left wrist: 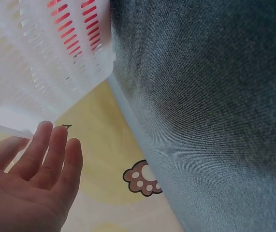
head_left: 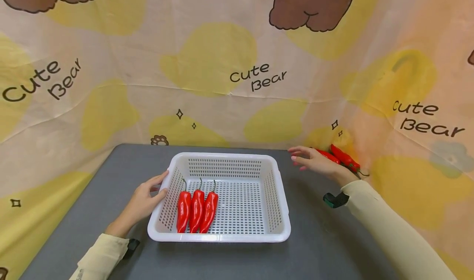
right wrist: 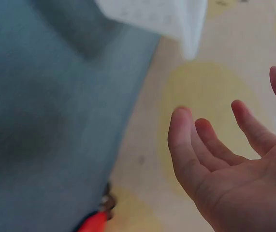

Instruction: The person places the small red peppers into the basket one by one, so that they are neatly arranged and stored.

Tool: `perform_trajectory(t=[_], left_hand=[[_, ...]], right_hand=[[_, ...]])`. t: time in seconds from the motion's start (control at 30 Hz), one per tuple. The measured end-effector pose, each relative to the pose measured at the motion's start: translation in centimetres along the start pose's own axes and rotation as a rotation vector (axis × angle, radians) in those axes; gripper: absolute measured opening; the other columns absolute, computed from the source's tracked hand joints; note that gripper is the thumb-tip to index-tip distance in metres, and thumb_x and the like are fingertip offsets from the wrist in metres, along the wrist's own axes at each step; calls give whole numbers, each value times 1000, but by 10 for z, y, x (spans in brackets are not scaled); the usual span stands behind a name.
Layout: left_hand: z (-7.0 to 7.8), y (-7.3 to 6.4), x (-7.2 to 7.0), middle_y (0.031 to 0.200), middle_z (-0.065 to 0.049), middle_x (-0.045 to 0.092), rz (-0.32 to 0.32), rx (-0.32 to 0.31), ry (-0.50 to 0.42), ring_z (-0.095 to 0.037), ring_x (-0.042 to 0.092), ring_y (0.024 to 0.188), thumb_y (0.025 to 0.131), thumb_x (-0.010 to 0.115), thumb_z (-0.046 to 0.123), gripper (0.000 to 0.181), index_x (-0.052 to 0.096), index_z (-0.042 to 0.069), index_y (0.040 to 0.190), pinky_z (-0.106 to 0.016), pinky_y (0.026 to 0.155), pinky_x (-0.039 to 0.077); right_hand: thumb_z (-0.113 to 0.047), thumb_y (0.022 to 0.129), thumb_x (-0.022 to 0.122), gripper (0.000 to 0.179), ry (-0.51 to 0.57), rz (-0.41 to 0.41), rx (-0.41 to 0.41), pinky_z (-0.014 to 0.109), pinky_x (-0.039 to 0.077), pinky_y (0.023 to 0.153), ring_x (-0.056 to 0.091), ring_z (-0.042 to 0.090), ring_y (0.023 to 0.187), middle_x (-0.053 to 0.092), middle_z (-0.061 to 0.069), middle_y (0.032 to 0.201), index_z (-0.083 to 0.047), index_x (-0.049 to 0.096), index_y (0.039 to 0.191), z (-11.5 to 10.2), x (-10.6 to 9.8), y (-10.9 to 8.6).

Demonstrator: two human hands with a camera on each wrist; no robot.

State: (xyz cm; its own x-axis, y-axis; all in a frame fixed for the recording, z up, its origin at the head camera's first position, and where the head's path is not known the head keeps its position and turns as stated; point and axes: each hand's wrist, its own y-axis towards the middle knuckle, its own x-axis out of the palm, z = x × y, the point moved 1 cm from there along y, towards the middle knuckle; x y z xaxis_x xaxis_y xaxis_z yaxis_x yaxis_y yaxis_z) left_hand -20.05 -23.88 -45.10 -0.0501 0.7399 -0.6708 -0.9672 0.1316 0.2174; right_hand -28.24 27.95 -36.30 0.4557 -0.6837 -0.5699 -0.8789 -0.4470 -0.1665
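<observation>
We are looking at a white basket [head_left: 222, 238] standing low in the centre of the frame on the grey desk [head_left: 314, 247], with three red peppers [head_left: 197, 210] lying side by side in its left half, their stems pointing toward the top of the frame. The left hand [head_left: 145, 196] is resting its fingertips against the basket's left rim, its fingers mostly straight. The right hand [head_left: 319, 163] is hovering just off the basket's upper right corner, fingers spread and loosely bent, holding nothing. What we are watching most is at the right of the frame: two more peppers [head_left: 344, 156] are lying by the desk's far right corner, close to the printed cloth [head_left: 207, 119], rightward of the right hand's fingers. The outer one is slanting from upper left down to its stem at lower right; the inner one [head_left: 327, 155] is partly hiding behind the hand. The right hand is lying far nearer to this pair than the left, yet its fingertips are pointing leftward, away from them.
</observation>
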Motion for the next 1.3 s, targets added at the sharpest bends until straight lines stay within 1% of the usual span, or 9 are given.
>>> perform_trajectory(t=[0.13,0.23,0.47,0.53,0.67,0.77,0.93,1.1,1.3], left_hand=[[0,-1,-1,144,-31,53,-3,-6,2,-47,63,105,95,63,7,58,46,0,150,-45,70,64],[1,-1,-1,144,-32,52,-8,-6,4,-48,63,105,94,63,8,58,46,0,150,-46,71,64],[0,0,0,145,-31,52,-5,1,12,-45,62,107,94,63,8,58,47,0,149,-53,79,61],[-1,0,1,145,-31,52,-6,4,14,-44,62,107,95,63,8,58,46,0,149,-53,80,61],[-1,0,0,145,-31,53,1,19,16,-46,63,106,95,63,8,56,48,0,148,-56,81,60],[0,-1,-1,144,-31,53,5,25,16,-47,64,107,95,63,8,55,49,0,147,-58,83,59],[0,-2,-1,145,-31,53,0,17,20,-47,63,108,95,63,8,55,49,0,147,-57,83,59],[-1,-2,-1,145,-31,52,9,18,22,-47,62,110,95,63,8,56,49,-1,147,-61,88,57],[-2,0,0,146,-30,52,7,11,25,-47,61,111,95,63,8,56,48,-1,148,-61,89,57]], right_hand=[[-30,104,54,55,5,53,35,58,48,108,44,48,139,42,28,154,-4,39,151,26,-8,-7],[-31,105,53,58,16,96,57,59,47,108,43,48,138,40,30,154,-1,38,152,44,-13,-11],[-34,107,49,65,13,149,133,63,43,110,39,52,139,29,34,159,3,29,155,71,-26,-16],[-36,106,49,67,4,166,157,64,41,112,37,52,140,26,34,160,3,27,156,77,-29,-17],[-36,104,54,71,-73,204,196,68,36,113,30,55,143,24,35,160,4,25,156,86,-34,-17],[-29,102,59,74,-145,231,212,73,29,113,22,58,145,18,37,161,6,23,156,92,-36,-17],[-14,97,66,78,-179,267,230,77,19,113,11,62,146,9,40,161,10,20,155,106,-40,-15],[-10,95,67,78,-202,290,240,77,18,114,12,63,144,13,42,158,12,20,153,118,-42,-12],[-17,98,63,77,-230,291,277,77,18,114,14,63,144,13,43,158,14,18,153,129,-46,-6]])
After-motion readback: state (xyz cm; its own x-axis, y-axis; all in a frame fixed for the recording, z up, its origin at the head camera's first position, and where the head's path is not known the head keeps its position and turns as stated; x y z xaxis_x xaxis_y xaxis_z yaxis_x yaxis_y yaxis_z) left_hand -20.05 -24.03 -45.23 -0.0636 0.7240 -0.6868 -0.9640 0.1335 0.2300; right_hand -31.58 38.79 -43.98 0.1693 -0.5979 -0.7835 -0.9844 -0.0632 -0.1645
